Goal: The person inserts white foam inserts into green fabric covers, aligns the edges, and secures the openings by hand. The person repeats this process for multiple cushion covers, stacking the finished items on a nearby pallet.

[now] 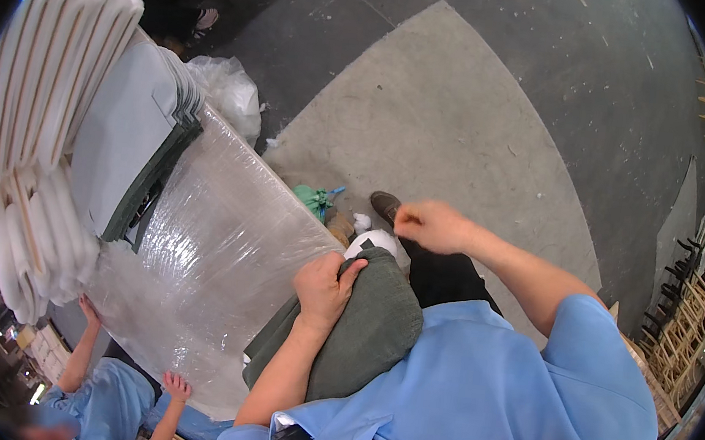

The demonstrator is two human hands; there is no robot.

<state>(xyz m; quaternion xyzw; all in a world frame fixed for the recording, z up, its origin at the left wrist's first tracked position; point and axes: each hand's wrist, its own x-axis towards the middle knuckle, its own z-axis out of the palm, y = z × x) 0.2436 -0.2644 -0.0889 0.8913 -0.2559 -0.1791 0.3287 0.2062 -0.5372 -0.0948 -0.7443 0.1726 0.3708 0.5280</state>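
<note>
Left hand (325, 292) clamped on the dark green cloth piece (376, 328), thumb along its upper edge, fingers curled over and partly hidden. The cloth lies folded against my front, between my body and the near edge of the film-wrapped table (210, 291); its lower left part runs behind my left forearm. Right hand (432, 226) up in the air, to the right of the cloth and apart from it, fingers bent and blurred; I cannot tell whether the fingertips meet or pinch anything. Under it, a brown shoe (384, 206) on the floor (439, 110). Just beyond the cloth's top, a white rounded thing (374, 241), partly covered. Near it, past the table edge, a green bag (312, 199) with a blue tie. On the table's far left, a stack of grey panels (123, 130) with dark green edges; left of these, thick white padded pieces (52, 81) piled in layers. Beyond the table, a heap of clear plastic (227, 98). Lower left, a co-worker (111, 396) in a blue shirt, one hand resting on the film, the other raised by the white pile.
</note>
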